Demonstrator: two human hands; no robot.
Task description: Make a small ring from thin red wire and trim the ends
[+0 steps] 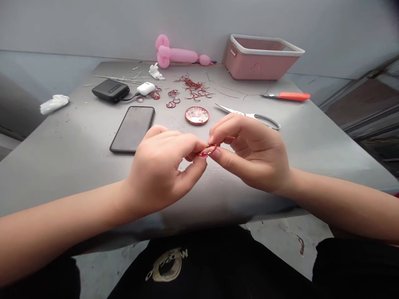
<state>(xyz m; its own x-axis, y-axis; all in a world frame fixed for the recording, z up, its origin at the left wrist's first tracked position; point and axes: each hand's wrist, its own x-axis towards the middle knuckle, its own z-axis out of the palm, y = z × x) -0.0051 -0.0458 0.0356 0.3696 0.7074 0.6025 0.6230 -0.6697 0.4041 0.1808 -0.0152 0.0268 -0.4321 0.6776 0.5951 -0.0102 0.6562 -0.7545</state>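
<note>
A small red ring [212, 148] with a red bead and tiny light beads is pinched between both hands above the grey table. My left hand [170, 162] holds its beaded side between thumb and index finger. On its right side, my right hand [251, 151] grips the ring with closed fingers. Just beyond the hands lies a round red-rimmed dish [197, 115] of pale beads. Farther back are a pile of red wire pieces [193, 85] and several red rings [173, 102].
A black phone [132, 128], power bank [110, 90] and white earphone case [146, 88] lie left. Scissors [264, 120] and an orange-handled cutter [293, 96] are right. Behind stand a pink bin [262, 64] and pink balloon [182, 55]. Crumpled tissue [54, 104] rests far left.
</note>
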